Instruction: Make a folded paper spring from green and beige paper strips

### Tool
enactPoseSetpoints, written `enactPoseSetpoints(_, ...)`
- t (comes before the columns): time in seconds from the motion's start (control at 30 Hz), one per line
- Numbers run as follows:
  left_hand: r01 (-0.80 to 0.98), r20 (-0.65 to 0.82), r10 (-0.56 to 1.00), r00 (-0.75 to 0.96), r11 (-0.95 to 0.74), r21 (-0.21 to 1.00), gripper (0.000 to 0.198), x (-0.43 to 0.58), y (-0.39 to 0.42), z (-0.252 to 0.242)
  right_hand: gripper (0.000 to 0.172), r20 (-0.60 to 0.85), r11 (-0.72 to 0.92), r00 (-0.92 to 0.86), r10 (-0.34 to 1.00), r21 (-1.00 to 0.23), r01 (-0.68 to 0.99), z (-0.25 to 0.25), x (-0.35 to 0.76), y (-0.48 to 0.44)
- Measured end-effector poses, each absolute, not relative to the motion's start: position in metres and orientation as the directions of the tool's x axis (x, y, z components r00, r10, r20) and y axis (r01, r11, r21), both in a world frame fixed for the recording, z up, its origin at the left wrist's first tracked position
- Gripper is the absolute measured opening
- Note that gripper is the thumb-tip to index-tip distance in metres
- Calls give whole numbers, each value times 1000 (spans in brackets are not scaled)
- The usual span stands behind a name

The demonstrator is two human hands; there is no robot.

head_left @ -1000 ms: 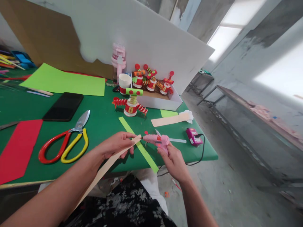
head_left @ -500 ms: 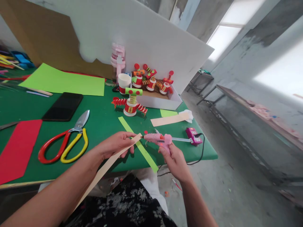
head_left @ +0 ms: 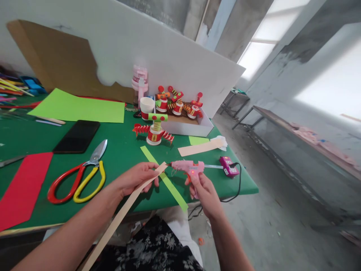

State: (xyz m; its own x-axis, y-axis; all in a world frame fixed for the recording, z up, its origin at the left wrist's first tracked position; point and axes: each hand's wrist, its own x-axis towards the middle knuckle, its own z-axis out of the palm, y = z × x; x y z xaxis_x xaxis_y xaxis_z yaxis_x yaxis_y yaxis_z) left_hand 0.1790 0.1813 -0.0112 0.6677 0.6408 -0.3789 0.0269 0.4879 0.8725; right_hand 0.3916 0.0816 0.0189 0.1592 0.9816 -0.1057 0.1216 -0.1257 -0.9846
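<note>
My left hand (head_left: pixel 142 175) pinches a long peach paper strip (head_left: pixel 122 212) near its far end; the rest trails down toward my lap. In my right hand (head_left: pixel 205 190) is a pink glue gun (head_left: pixel 187 165), gripped by its handle, with a small red light lit. Its nozzle points left and meets the tip of the strip, though I cannot tell whether glue is coming out. A clear glue stick (head_left: pixel 213 166) juts from the gun's back. Under the left fingers lies a green paper strip (head_left: pixel 172 188), its lower end over the table edge.
A paper-cup figure (head_left: pixel 154 134) with pleated red arms stands ahead, near a white box (head_left: pixel 187 130) holding several more. Red-and-yellow-handled scissors (head_left: pixel 91 163), a phone (head_left: pixel 76 136), red paper (head_left: pixel 26 188) and green paper (head_left: pixel 81 107) lie left. A purple power box (head_left: pixel 229 167) sits right, its black cord hanging down.
The glue gun has tilted to nearly level, and its handle shows more in my right hand. My left hand keeps its pinch on the strip. The view has shifted slightly.
</note>
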Motion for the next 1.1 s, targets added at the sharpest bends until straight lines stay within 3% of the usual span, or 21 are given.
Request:
enactPoseSetpoints(0.1, 30, -379, 654, 654, 479, 877, 30, 180, 179, -8, 41, -54, -95, 150, 987, -956, 277, 18, 390, 81)
enactPoseSetpoints(0.23, 31, -378, 671, 638, 467, 884, 31, 181, 178, -6, 30, 116, 29, 120, 986, -828, 561, 22, 388, 79)
enactPoseSetpoints(0.33, 20, -375, 699, 610, 459, 888, 30, 182, 179, -8, 25, 233, 130, 76, 969, -753, 645, 25, 390, 76)
enactPoseSetpoints(0.47, -5, -376, 723, 580, 465, 885, 30, 182, 182, -11, 32, 136, 43, 139, 981, -850, 525, 25, 395, 71)
enactPoseSetpoints(0.57, -28, -378, 726, 575, 479, 877, 30, 181, 182, -12, 41, -63, -100, 194, 979, -977, 186, 23, 399, 71)
enactPoseSetpoints(0.67, -43, -381, 727, 571, 490, 871, 31, 180, 182, -13, 43, -181, -158, 197, 964, -980, -125, 23, 408, 72)
enactPoseSetpoints(0.73, -49, -378, 730, 569, 489, 871, 33, 179, 183, -14, 42, -206, -158, 217, 954, -962, -222, 23, 420, 74)
enactPoseSetpoints(0.87, -51, -366, 736, 570, 476, 878, 40, 178, 182, -12, 37, -201, -124, 390, 899, -969, -213, 22, 458, 74)
enactPoseSetpoints(0.93, -46, -371, 744, 556, 473, 880, 45, 177, 180, -7, 33, -236, -183, 448, 862, -970, -159, 20, 476, 71)
enactPoseSetpoints(1.1, 7, -365, 747, 555, 435, 900, 52, 171, 180, 14, 21, -189, -389, 633, 751, -901, 192, 11, 498, 65)
